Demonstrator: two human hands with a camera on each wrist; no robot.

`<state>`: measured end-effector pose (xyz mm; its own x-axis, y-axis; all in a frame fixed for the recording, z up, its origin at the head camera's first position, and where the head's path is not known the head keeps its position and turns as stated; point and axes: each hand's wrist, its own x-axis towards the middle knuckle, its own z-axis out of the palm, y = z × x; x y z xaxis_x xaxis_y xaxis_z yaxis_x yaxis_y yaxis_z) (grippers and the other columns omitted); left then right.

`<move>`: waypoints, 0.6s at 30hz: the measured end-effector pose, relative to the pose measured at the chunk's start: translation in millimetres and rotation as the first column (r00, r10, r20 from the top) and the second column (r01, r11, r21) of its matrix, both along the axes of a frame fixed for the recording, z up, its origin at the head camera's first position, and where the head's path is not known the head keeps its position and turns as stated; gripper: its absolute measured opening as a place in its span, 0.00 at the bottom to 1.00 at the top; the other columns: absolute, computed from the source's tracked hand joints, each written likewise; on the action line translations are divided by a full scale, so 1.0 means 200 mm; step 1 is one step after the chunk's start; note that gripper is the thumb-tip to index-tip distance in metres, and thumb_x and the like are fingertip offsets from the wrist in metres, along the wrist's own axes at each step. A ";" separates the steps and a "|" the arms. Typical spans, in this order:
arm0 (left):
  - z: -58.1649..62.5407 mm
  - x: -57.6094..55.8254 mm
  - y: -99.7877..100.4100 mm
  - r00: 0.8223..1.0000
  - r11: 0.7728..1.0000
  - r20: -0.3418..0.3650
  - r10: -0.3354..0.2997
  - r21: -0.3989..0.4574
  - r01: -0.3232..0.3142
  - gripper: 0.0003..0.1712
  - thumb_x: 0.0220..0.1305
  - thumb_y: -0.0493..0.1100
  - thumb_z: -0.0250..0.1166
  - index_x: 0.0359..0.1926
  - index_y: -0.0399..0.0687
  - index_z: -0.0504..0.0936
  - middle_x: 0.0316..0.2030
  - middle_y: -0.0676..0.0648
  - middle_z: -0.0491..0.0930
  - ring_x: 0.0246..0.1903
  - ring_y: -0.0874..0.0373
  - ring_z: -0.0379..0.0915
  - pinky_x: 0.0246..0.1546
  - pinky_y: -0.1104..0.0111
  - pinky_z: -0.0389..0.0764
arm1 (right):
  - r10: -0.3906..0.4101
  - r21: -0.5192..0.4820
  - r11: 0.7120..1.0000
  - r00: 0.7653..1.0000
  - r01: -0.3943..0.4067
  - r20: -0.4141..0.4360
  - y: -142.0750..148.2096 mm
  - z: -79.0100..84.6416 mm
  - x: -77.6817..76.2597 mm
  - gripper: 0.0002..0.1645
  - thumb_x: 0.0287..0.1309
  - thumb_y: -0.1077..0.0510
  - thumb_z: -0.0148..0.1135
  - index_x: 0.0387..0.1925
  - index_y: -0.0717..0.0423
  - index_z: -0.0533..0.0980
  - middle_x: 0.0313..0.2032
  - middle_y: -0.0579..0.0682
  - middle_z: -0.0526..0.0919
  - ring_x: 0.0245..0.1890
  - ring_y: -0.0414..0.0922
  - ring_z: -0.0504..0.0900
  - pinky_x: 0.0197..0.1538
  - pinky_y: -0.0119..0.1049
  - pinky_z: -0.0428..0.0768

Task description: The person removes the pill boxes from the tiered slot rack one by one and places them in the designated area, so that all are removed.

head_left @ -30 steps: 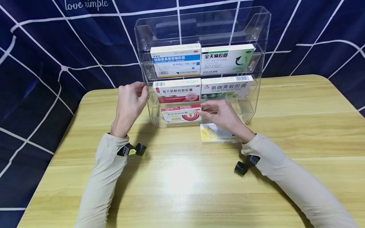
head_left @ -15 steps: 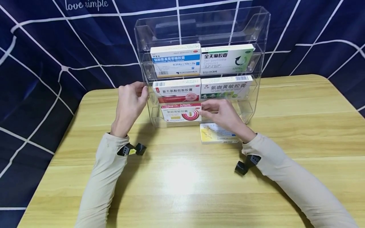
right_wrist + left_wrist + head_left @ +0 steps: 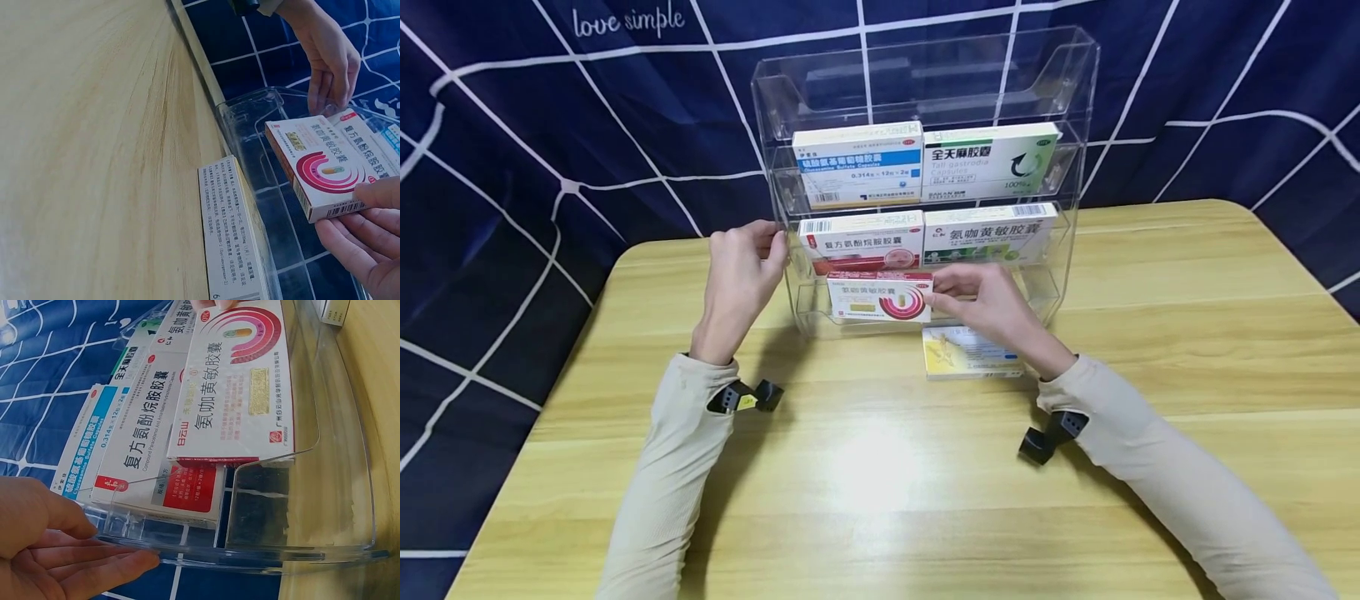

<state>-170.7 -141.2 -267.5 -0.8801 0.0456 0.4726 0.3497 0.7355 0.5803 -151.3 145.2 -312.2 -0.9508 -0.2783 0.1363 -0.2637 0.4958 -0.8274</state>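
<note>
My right hand (image 3: 988,302) pinches a red-and-white medicine box (image 3: 880,298) by its right end, thumb in front. The box overlaps the bottom tier of a clear plastic rack (image 3: 1000,79); in the left wrist view the same medicine box (image 3: 231,394) tilts in front of the tier above. At the rack's left side, my left hand (image 3: 741,279) grips the edge between thumb and fingers, seen in the left wrist view as a hand (image 3: 69,550) at the rim. A yellow-and-white box (image 3: 966,352) lies flat on the table before the rack, partly hidden by my right wrist.
The upper filled tier holds a blue-and-white box (image 3: 859,167) and a green-and-white box (image 3: 988,164). Below stand a red-banded white box (image 3: 861,242) and a green-patterned white box (image 3: 988,236). A dark blue grid-patterned cloth (image 3: 647,108) hangs behind the wooden table (image 3: 820,517).
The red-and-white box has come up and forward slightly in my right hand, out of the bottom tier. My left hand keeps its grip on the rack. The head view has shifted a little.
</note>
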 end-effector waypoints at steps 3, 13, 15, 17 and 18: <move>0.00 0.00 0.00 1.000 1.000 0.003 -0.001 0.003 0.000 0.13 0.63 0.33 0.55 0.40 0.25 0.83 0.32 0.33 0.85 0.33 0.44 0.84 0.36 0.55 0.83 | -0.009 -0.003 1.000 1.000 0.009 0.005 0.01 0.00 0.00 0.18 0.56 0.60 0.68 0.47 0.65 0.80 0.40 0.58 0.85 0.40 0.50 0.85 0.45 0.38 0.83; 0.00 0.00 0.00 1.000 1.000 -0.006 -0.006 0.002 0.006 0.13 0.63 0.32 0.55 0.39 0.25 0.83 0.31 0.33 0.85 0.33 0.44 0.84 0.36 0.55 0.83 | -0.021 0.011 1.000 1.000 0.021 0.020 0.03 0.00 0.01 0.19 0.56 0.60 0.68 0.48 0.65 0.79 0.41 0.59 0.85 0.40 0.52 0.85 0.45 0.39 0.83; 0.00 0.00 0.00 1.000 1.000 -0.010 -0.005 0.003 0.005 0.13 0.63 0.32 0.55 0.39 0.25 0.83 0.31 0.33 0.85 0.33 0.44 0.84 0.36 0.55 0.83 | -0.020 0.012 1.000 1.000 0.020 0.022 0.03 0.00 0.01 0.18 0.56 0.60 0.68 0.47 0.66 0.80 0.40 0.59 0.85 0.39 0.52 0.85 0.44 0.37 0.83; 0.00 0.00 0.00 1.000 1.000 -0.010 -0.002 -0.001 0.002 0.13 0.63 0.32 0.55 0.39 0.26 0.83 0.31 0.34 0.85 0.33 0.45 0.85 0.35 0.56 0.83 | -0.019 0.021 1.000 0.999 0.018 0.030 0.03 -0.01 0.01 0.18 0.56 0.60 0.68 0.47 0.65 0.80 0.39 0.59 0.85 0.38 0.51 0.85 0.43 0.36 0.83; 0.00 0.00 0.00 1.000 1.000 -0.010 -0.002 -0.002 0.002 0.13 0.63 0.32 0.55 0.39 0.26 0.83 0.30 0.34 0.85 0.32 0.45 0.85 0.35 0.56 0.83 | -0.017 0.024 1.000 0.999 0.016 0.033 0.04 -0.01 0.02 0.18 0.55 0.60 0.68 0.47 0.66 0.80 0.39 0.59 0.85 0.38 0.51 0.85 0.42 0.36 0.83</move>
<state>-170.8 -141.6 -268.3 -0.8750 0.0478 0.4817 0.3570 0.7359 0.5754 -147.8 152.4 -315.0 -0.9593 -0.2649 0.0978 -0.2274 0.5193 -0.8238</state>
